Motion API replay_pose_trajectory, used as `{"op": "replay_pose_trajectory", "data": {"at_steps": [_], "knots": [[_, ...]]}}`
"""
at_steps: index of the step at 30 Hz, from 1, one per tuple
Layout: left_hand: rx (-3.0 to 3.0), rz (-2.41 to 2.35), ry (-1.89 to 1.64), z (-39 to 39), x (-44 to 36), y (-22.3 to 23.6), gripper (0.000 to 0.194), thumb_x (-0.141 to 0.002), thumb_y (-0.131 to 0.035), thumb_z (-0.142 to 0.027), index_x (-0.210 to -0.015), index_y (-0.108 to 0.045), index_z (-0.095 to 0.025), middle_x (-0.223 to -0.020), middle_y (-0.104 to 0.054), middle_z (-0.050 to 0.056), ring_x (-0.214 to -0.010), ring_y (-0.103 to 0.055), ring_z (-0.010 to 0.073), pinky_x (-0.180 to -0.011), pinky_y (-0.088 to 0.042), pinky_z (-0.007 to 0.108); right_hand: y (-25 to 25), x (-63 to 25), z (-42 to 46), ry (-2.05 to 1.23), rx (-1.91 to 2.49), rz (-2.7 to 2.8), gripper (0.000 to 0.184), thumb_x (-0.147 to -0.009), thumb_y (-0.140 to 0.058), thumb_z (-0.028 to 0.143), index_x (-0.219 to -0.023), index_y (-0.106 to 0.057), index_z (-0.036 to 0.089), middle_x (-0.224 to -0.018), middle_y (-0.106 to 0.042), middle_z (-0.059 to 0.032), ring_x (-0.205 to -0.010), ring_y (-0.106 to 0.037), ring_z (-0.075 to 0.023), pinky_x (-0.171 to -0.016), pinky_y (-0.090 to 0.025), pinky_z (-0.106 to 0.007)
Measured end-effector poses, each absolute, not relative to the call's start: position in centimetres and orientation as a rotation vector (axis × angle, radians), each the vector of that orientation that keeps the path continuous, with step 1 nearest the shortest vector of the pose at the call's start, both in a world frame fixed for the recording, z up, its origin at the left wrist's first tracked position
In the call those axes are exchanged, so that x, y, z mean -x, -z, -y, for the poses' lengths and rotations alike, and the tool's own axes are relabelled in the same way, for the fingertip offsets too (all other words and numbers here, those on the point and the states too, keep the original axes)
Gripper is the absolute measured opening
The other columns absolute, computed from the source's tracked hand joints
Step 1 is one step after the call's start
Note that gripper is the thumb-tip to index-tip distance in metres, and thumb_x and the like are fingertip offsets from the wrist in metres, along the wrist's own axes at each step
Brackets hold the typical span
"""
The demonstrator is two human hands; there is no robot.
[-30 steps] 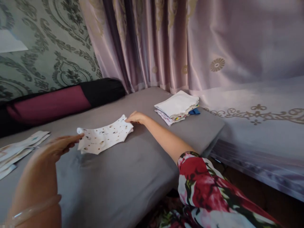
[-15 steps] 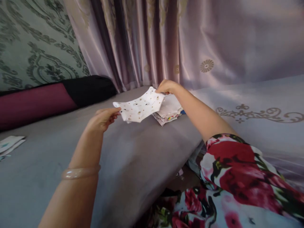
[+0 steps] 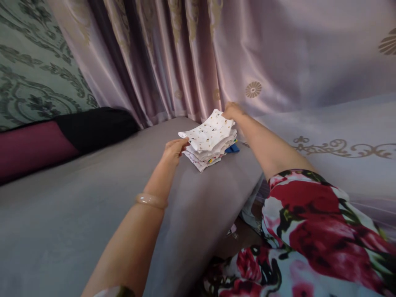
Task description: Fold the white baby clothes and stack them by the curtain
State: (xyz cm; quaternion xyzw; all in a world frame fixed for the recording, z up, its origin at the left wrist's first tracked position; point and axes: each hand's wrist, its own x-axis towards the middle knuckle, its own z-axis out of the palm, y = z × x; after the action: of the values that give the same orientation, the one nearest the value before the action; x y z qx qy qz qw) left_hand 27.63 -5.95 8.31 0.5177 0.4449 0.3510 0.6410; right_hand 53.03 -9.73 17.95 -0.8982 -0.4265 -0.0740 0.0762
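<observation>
A folded white cloth [image 3: 210, 131] with small dark and tan prints lies over the top of a stack of folded cloths [image 3: 202, 161]. My left hand [image 3: 175, 149] pinches its near left corner, thumb on top. At the far right corner, my right hand [image 3: 232, 112] grips the same cloth, its fingertips partly hidden. The stack below shows several pale layers with coloured bits along the edges. A blue piece of fabric [image 3: 232, 148] pokes out from under the stack's right side.
The stack rests on a grey bed sheet [image 3: 123, 198]. A long maroon and black bolster [image 3: 102, 128] lies along the wall at left. Pinkish curtains [image 3: 198, 62] hang right behind the stack. The bed's edge drops off at lower right, by a floral garment [image 3: 266, 268].
Both hands have carried the printed cloth rightward and lowered it onto the stack, which it now covers. The view has shifted, and the folded cloth at far left is out of sight.
</observation>
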Motion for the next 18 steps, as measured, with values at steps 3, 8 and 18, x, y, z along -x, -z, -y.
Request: {"op": "replay_pose_trajectory", "data": {"at_steps": [3, 8, 18], "knots": [[-1.177, -1.027, -0.789, 6.0, -29.3, -7.9, 0.023, -0.067, -0.077, -0.036, -0.077, -0.071, -0.016, -0.086, -0.073, 0.008, -0.055, -0.051, 0.0061, -0.047, -0.031, 0.019, -17.7, -53.9, 10.1, 0.262, 2.704, 1.266, 0.037, -0.085, -0.062, 0.016, -0.122, -0.063, 0.011, -0.121, -0.064, -0.0186, -0.113, -0.059, -0.0301, -0.093, -0.048, -0.042], [-1.187, -1.035, -0.772, 6.1, -30.9, -7.0, 0.024, -0.068, -0.076, -0.037, -0.078, -0.072, -0.015, -0.085, -0.074, 0.009, -0.057, -0.053, 0.0081, -0.048, -0.032, 0.02, -16.7, -54.4, 10.1, 0.317, 2.733, 1.275, 0.035, -0.089, -0.056, 0.019, -0.122, -0.063, 0.011, -0.121, -0.062, -0.0183, -0.115, -0.057, -0.0305, -0.095, -0.046, -0.042], [-1.23, -1.088, -0.768, 5.8, -31.7, -5.4, 0.021, -0.064, -0.078, -0.035, -0.065, -0.069, -0.016, -0.068, -0.069, 0.007, -0.054, -0.053, 0.0103, -0.045, -0.03, 0.021, -15.0, -54.1, 9.3, 0.345, 2.76, 1.361, 0.036, -0.091, -0.042, 0.009, -0.121, -0.062, 0.007, -0.122, -0.06, -0.0211, -0.116, -0.056, -0.0297, -0.094, -0.043, -0.042]]}}
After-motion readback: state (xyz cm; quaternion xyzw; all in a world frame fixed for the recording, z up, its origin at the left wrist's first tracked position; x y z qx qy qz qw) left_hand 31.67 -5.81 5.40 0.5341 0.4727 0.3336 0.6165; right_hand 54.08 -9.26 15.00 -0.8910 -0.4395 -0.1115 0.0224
